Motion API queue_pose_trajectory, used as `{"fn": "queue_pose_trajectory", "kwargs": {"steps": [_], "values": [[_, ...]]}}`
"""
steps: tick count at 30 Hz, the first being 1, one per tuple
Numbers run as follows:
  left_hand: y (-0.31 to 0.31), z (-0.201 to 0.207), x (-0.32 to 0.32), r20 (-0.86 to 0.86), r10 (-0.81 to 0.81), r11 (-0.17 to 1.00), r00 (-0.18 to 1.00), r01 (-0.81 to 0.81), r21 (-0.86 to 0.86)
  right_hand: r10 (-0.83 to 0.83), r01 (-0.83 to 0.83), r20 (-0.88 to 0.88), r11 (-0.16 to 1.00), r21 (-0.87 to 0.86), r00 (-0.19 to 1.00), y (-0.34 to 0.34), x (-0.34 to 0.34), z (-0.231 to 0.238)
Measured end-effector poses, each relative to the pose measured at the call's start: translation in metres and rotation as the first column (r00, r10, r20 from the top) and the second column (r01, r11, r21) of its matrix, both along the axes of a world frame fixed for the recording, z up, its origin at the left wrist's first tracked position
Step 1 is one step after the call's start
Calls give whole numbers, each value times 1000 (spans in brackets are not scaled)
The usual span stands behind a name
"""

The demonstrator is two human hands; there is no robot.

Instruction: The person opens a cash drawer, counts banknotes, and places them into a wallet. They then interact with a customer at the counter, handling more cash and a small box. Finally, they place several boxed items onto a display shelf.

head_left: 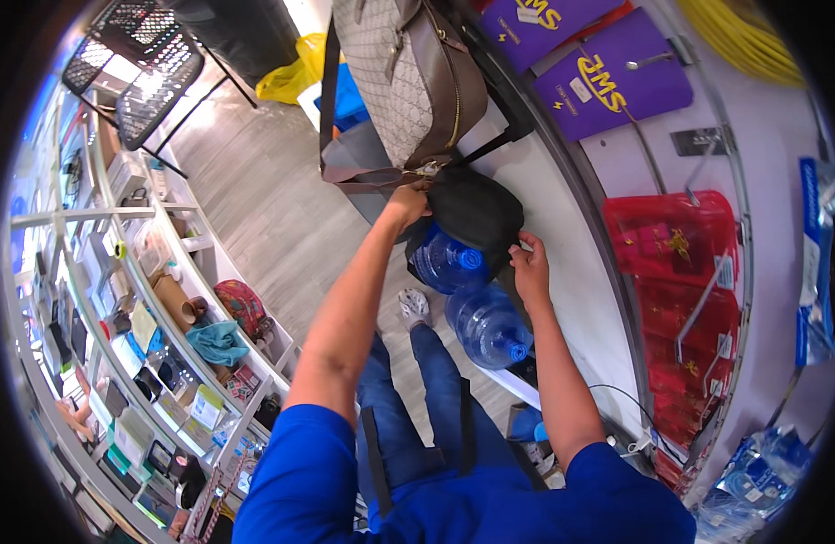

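Note:
A black, rounded, soft bag-like thing (pixel 476 213) is between my two hands; its exact kind is hard to make out. My left hand (pixel 410 201) is closed at its left edge, beside the metal clasp of a patterned beige-and-brown handbag (pixel 395 91). At its lower right edge, the fingers of my right hand (pixel 530 270) are bent in a pinch. Just below the black thing lie two large blue water jugs (pixel 488 326), (pixel 446 258), with blue caps showing. Part of the upper jug is hidden under the black thing.
Purple packages (pixel 612 77) and red packs (pixel 675 240) hang on the right wall. Shelves crowded with small goods (pixel 177 295) run along the left. A black folding chair (pixel 159 77) stands at the back left, with a yellow bag (pixel 295 72) nearby.

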State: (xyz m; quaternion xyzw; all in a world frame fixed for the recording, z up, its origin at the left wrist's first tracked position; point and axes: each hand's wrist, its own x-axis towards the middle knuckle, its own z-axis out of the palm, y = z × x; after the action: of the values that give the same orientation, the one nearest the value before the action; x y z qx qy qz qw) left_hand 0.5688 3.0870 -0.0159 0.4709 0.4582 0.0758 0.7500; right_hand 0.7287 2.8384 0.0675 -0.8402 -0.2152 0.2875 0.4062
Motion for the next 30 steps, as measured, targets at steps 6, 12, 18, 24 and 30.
{"fn": "queue_pose_trajectory", "kwargs": {"steps": [6,12,18,24,30], "values": [[16,4,-12,-113,-453,885,884,461,66,-34,30,-112,999,-38,993,1,9,5],[42,-18,-12,-71,-571,821,818,571,-23,-68,52,-205,995,-83,976,1,12,15],[42,-51,-27,-388,-487,613,782,623,487,37,-36,-102,999,9,994,5,18,16],[-52,79,10,-46,-10,625,999,42,780,380,-412,455,911,-31,806,57,-21,64],[-84,123,19,17,-173,450,985,63,891,356,-421,531,907,1,769,73,-9,36]]}}
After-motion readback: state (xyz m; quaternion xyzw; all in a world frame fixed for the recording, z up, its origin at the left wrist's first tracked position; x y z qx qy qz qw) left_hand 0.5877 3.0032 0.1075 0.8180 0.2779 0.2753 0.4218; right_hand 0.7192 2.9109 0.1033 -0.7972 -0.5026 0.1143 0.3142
